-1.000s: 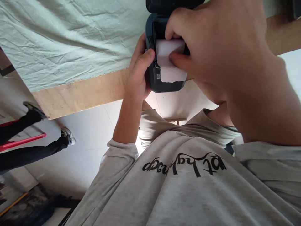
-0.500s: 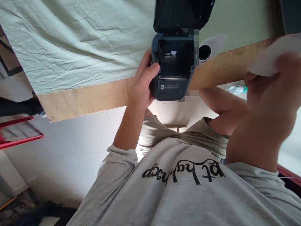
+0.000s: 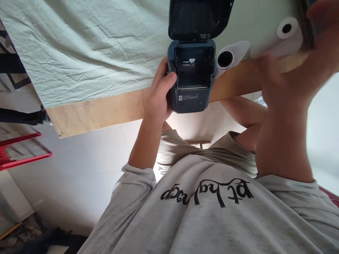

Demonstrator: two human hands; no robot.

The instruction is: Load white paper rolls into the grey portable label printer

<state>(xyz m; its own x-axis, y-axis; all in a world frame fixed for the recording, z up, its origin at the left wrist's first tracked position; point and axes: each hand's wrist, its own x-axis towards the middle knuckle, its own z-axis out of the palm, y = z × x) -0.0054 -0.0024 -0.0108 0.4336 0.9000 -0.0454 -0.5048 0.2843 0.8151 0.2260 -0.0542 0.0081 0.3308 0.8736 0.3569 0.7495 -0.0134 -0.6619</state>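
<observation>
My left hand [image 3: 160, 91] grips the left side of a dark label printer [image 3: 192, 98], its thumb on the edge of the bay. The printer's lid [image 3: 201, 19] stands raised, and the bay shows a printed sticker but no roll. Close to the printer's right side lies a white paper roll [image 3: 237, 51] with a dark core. A second white paper roll [image 3: 296, 37] rests at the right of the table. My right hand [image 3: 296, 70], blurred, is beside that second roll with thumb and fingers spread apart. Part of this hand runs out of the picture.
A pale green cloth [image 3: 92, 46] covers the table, with a bare wooden edge [image 3: 100, 114] along the front. My legs are under that edge. A red frame [image 3: 26, 160] is at the far left, above the light tiled floor [image 3: 79, 190].
My right hand has moved up and away over the table and let go of the white paper roll, which now lies there. My left hand keeps its hold on the printer.
</observation>
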